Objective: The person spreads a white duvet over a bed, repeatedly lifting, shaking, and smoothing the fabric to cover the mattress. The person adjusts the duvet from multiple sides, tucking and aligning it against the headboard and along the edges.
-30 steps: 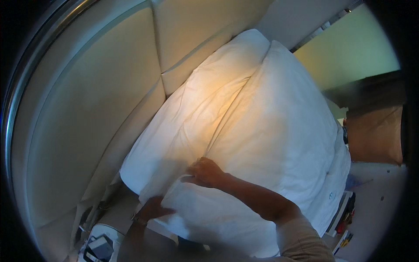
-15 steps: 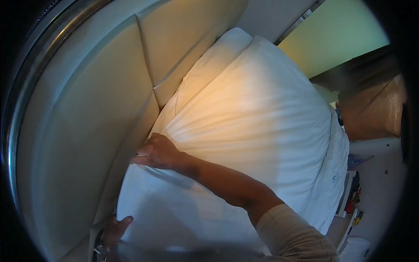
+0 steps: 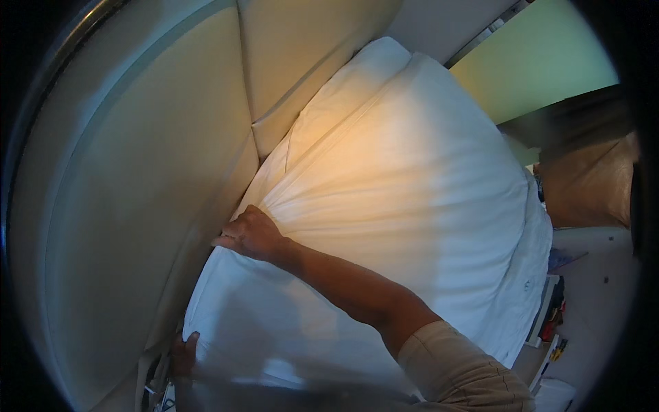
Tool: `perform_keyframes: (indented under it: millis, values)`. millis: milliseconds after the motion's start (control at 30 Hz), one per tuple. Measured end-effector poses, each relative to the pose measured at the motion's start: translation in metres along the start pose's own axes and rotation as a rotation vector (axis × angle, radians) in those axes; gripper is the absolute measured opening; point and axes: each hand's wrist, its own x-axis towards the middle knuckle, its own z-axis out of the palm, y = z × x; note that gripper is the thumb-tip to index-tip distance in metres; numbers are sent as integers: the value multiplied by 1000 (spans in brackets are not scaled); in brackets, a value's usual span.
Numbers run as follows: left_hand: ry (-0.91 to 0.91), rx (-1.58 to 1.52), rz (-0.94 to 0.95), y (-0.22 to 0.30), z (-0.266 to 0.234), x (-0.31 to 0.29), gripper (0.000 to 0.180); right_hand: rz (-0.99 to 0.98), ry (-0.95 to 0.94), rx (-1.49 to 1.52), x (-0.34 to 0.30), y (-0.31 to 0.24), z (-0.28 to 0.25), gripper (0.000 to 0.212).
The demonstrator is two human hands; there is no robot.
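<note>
A white bed sheet (image 3: 398, 185) covers the bed, with creases fanning out from my right hand (image 3: 252, 232). That hand is closed on the sheet at the bed's edge, its knuckles up, close against the padded headboard (image 3: 158, 158). At the near corner beside the headboard is my left hand (image 3: 184, 353). Its thumb lies over the sheet's edge and it grips there; the other fingers are mostly hidden in shadow. My right forearm crosses over the sheet from the lower right.
The cream headboard runs along the left side, tight against the bed. A brown covering (image 3: 587, 182) hangs at the far right, below a pale green panel (image 3: 539, 65). A shelf (image 3: 542, 316) with small items stands past the bed's right side.
My right hand keeps its hold on the sheet and sits slightly farther right in view. My left hand has turned or lowered a little at the corner, showing less. The view has shifted slightly.
</note>
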Motion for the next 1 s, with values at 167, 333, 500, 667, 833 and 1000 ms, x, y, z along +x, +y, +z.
perform_keyframes:
  millis: [167, 333, 500, 667, 833, 1000]
  values:
    - [-1, 359, 135, 20, 15, 15, 53, 125, -99, -63, -6, 26, 33, 33]
    - [58, 360, 161, -60, 30, 45, 51, 94, 37, -67, -7, 12, 19, 28]
    - [70, 325, 57, 41, 15, -13, 47, 247, 193, -86, -84, -35, -24, 44]
    - [177, 717, 120, -24, 35, 10, 34, 539, 77, -182, -212, -8, -28, 47]
    - [302, 679, 430, 69, 71, -19, 40, 492, 140, -229, -277, -39, -56, 46]
    - [241, 536, 1190, 175, 216, -108, 47, 680, 178, -254, -372, -71, -105, 51]
